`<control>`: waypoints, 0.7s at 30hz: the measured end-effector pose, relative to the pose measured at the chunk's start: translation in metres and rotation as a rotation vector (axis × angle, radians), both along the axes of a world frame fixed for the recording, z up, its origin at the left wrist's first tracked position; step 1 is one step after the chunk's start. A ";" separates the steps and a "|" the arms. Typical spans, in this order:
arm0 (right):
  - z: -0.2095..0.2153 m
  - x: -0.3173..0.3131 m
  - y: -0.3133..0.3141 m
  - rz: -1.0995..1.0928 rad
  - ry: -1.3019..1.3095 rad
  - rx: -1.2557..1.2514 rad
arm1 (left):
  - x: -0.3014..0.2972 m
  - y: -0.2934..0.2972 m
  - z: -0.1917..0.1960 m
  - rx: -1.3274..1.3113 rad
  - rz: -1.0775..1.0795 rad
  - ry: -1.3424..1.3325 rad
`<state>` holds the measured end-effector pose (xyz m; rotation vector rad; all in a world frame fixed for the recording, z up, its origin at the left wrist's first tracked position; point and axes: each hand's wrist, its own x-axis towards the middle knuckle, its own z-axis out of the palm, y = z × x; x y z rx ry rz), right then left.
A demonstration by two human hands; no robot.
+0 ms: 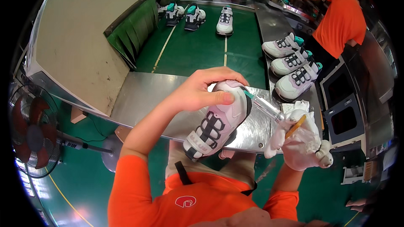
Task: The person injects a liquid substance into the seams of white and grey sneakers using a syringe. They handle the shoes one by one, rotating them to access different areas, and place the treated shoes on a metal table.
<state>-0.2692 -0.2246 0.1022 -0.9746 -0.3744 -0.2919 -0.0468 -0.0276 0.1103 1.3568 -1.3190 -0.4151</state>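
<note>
A white and pale pink sneaker (215,122) with black lacing is held tilted over the metal edge of the table. My bare left hand (200,89) is closed around its toe end, the thumb pressed on the upper. My right hand (301,138), in a white glove, is closed on a clear, tube-like tool (266,107) with a teal tip. That tip meets or nearly meets the shoe's side just above the sole. A yellow-orange stick (296,127) also shows at the gloved fingers; how it is held is unclear. Crumpled white material partly covers that hand.
Three matching sneakers (298,80) line the metal ledge on the right. On the green conveyor belt (189,52) stand another sneaker (225,21) and several more at far left. Green curtain flaps (134,29) hang there. A fan (34,131) stands left. Two co-workers (340,21) are beyond.
</note>
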 end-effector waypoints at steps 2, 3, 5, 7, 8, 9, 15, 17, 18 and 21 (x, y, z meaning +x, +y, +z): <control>-0.001 0.004 0.000 -0.001 0.004 0.001 | 0.002 0.000 -0.001 -0.011 -0.011 -0.015; -0.001 0.005 0.000 0.003 0.005 0.001 | 0.003 0.000 -0.002 -0.013 -0.010 -0.011; -0.001 0.008 0.001 0.005 0.008 0.002 | 0.005 0.001 -0.003 -0.017 -0.005 -0.004; -0.002 0.010 0.001 -0.001 0.013 -0.004 | 0.006 0.001 -0.004 -0.016 -0.011 0.002; -0.002 0.010 0.000 -0.004 0.016 -0.007 | 0.007 0.001 -0.004 -0.015 -0.013 0.005; -0.002 0.011 0.000 -0.010 0.019 -0.009 | 0.007 0.001 -0.004 -0.016 -0.014 0.003; -0.005 0.013 -0.003 -0.047 0.058 -0.039 | 0.009 0.004 -0.006 -0.025 -0.002 0.022; -0.007 0.017 -0.003 -0.060 0.084 -0.049 | 0.012 0.008 -0.008 -0.021 0.012 0.090; -0.008 0.018 -0.003 -0.066 0.100 -0.057 | 0.013 0.010 -0.010 -0.013 0.026 0.133; -0.013 0.024 -0.001 -0.079 0.153 -0.091 | 0.020 0.015 -0.018 -0.020 0.059 0.220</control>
